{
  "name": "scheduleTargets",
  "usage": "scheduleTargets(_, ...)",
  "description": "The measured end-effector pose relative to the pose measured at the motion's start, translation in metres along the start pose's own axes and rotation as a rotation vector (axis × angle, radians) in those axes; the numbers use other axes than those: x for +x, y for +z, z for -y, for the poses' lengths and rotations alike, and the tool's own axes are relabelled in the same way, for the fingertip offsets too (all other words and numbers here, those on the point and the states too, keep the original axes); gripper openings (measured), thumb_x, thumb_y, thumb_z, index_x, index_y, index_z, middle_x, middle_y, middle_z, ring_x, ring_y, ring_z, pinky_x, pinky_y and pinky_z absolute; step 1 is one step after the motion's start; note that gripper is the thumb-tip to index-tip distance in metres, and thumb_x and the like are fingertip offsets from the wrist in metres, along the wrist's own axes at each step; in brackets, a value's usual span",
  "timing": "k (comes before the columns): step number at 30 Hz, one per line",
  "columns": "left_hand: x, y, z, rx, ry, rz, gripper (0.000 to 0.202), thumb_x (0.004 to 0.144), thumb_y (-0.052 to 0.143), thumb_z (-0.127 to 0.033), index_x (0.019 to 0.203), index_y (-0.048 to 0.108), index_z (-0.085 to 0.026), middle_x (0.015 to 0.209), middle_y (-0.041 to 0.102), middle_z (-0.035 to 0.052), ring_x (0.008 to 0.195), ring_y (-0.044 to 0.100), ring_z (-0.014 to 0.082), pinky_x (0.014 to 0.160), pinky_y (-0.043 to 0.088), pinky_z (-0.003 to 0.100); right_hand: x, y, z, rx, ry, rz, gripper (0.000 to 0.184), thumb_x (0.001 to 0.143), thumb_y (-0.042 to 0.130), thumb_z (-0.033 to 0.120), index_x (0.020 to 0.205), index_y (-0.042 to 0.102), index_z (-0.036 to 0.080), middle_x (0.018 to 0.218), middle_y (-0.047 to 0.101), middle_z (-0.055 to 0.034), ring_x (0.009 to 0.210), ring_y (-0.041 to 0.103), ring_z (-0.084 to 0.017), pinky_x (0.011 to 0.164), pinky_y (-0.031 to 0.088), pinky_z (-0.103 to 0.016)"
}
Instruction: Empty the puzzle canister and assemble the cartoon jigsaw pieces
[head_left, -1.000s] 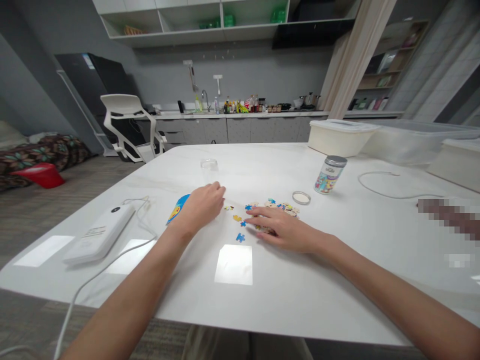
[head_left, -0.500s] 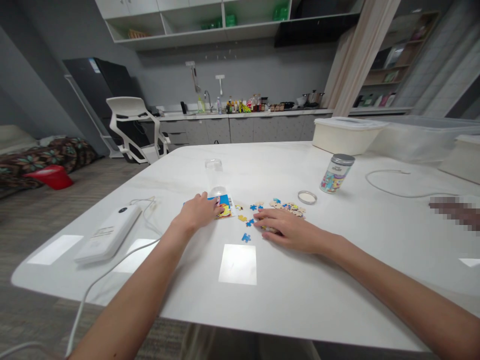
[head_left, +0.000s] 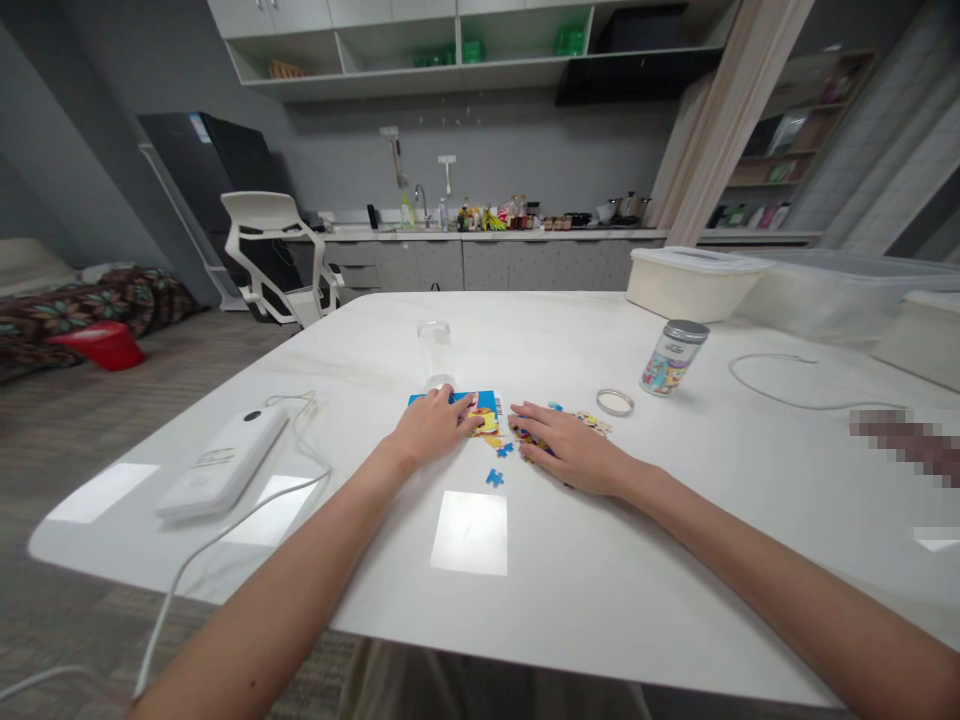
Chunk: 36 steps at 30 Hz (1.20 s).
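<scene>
My left hand (head_left: 433,426) lies on a blue-and-yellow picture card (head_left: 486,404), fingers spread flat over it and hiding part of its print. Just to the right, my right hand (head_left: 570,446) rests palm down on jigsaw pieces (head_left: 589,420), its fingers stretched toward the card and covering many of them. One blue puzzle piece (head_left: 495,478) lies apart, nearer to me. Behind the card stands a clear plastic jar (head_left: 436,350). A round metal-rimmed lid (head_left: 615,402) lies flat beyond my right hand, and a printed canister (head_left: 674,360) with a silver top stands further right.
A white power bank (head_left: 223,462) with a cable (head_left: 247,521) lies on the left of the white table (head_left: 390,580). Storage boxes (head_left: 694,283) stand at the back right. Another cable (head_left: 787,403) curves near a blurred patch at the right edge.
My left hand has slid the picture card to the right, close to my right hand and partly over loose pieces. My right hand stays on the pieces, and the view has shifted slightly.
</scene>
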<state>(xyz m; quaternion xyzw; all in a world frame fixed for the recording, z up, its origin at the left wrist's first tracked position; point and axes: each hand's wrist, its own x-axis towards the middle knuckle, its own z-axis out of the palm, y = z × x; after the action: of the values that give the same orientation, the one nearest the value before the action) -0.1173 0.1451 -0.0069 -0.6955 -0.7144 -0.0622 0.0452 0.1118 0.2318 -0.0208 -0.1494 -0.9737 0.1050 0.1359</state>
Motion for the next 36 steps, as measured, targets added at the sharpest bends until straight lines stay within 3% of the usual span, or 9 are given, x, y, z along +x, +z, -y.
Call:
scheduleTargets(4,0.003,0.001,0.005,0.093,-0.016,0.027,0.044,0.101,0.033,-0.045,0.12,0.057,-0.014,0.12,0.061,0.0162,0.113,0.058,0.0267,0.09,0.047,0.035,-0.002,0.0,-0.001,0.032,0.039,0.072,0.047,0.102,0.033,0.04,0.14,0.051,0.018,0.148,0.047,-0.0116,0.14,0.038,-0.027,0.114,0.031,-0.053)
scheduleTargets(8,0.008,0.003,0.018,0.103,0.045,0.028,0.04,0.103,0.03,-0.039,0.118,0.057,-0.014,0.125,0.06,0.0137,0.12,0.055,0.0229,0.098,0.044,0.032,-0.012,-0.007,0.001,0.087,0.038,0.099,0.048,0.102,0.033,0.044,0.141,0.051,0.023,0.15,0.046,-0.0076,0.143,0.035,-0.025,0.117,0.027,-0.052)
scheduleTargets(11,0.013,0.009,0.026,0.113,0.117,0.027,0.03,0.102,0.036,-0.03,0.12,0.057,-0.018,0.133,0.058,0.0107,0.131,0.046,0.0224,0.106,0.039,0.034,-0.016,-0.013,0.001,0.118,0.004,0.11,0.045,0.102,0.036,0.044,0.137,0.055,0.024,0.149,0.048,-0.0058,0.141,0.039,-0.025,0.116,0.03,-0.049)
scheduleTargets(15,0.012,0.013,0.025,0.138,0.25,-0.06,0.028,0.1,0.038,-0.02,0.12,0.057,-0.014,0.131,0.059,0.0155,0.132,0.044,0.0261,0.106,0.039,0.041,-0.017,-0.018,-0.002,0.123,-0.016,0.073,0.042,0.101,0.037,0.04,0.135,0.056,0.025,0.146,0.051,-0.005,0.135,0.047,-0.024,0.112,0.038,-0.046)
scheduleTargets(19,0.004,-0.008,0.005,0.082,0.355,-0.241,0.028,0.099,0.034,-0.014,0.109,0.06,-0.013,0.117,0.065,0.0135,0.118,0.054,0.0236,0.098,0.044,0.038,-0.017,-0.015,-0.008,0.104,0.011,-0.011,0.04,0.101,0.035,0.039,0.132,0.057,0.025,0.147,0.05,-0.0067,0.133,0.048,-0.026,0.109,0.042,-0.049)
scheduleTargets(23,0.008,-0.044,-0.022,0.124,0.243,-0.233,0.026,0.097,0.038,-0.02,0.087,0.062,-0.014,0.088,0.064,0.0081,0.08,0.061,0.0205,0.074,0.045,0.033,-0.015,-0.01,-0.018,0.046,0.08,-0.136,0.038,0.1,0.034,0.029,0.128,0.058,0.018,0.136,0.058,-0.0143,0.125,0.056,-0.028,0.105,0.046,-0.05)
scheduleTargets(25,0.017,-0.051,-0.03,0.202,0.328,-0.185,0.026,0.095,0.041,-0.019,0.08,0.061,-0.015,0.078,0.063,0.0061,0.071,0.059,0.0197,0.069,0.042,0.033,-0.015,-0.01,-0.021,0.038,0.083,-0.162,0.036,0.098,0.036,0.024,0.124,0.059,0.016,0.13,0.06,-0.0156,0.118,0.059,-0.027,0.101,0.048,-0.048)
scheduleTargets(31,0.022,-0.024,-0.041,0.253,0.622,-0.29,0.027,0.093,0.039,-0.019,0.074,0.057,-0.016,0.071,0.061,0.0052,0.067,0.056,0.0178,0.07,0.038,0.034,-0.02,-0.026,-0.014,0.131,-0.076,-0.083,0.017,0.092,0.052,0.025,0.101,0.066,0.019,0.116,0.062,-0.0121,0.103,0.061,-0.024,0.089,0.051,-0.042)
scheduleTargets(36,0.007,-0.012,-0.043,0.161,0.709,-0.096,0.024,0.096,0.038,-0.021,0.085,0.058,-0.016,0.066,0.061,0.0013,0.057,0.052,0.0143,0.061,0.035,0.031,-0.024,-0.032,-0.007,0.202,-0.114,0.014,0.015,0.084,0.064,0.022,0.099,0.066,0.021,0.107,0.063,-0.0085,0.097,0.06,-0.022,0.086,0.048,-0.038)
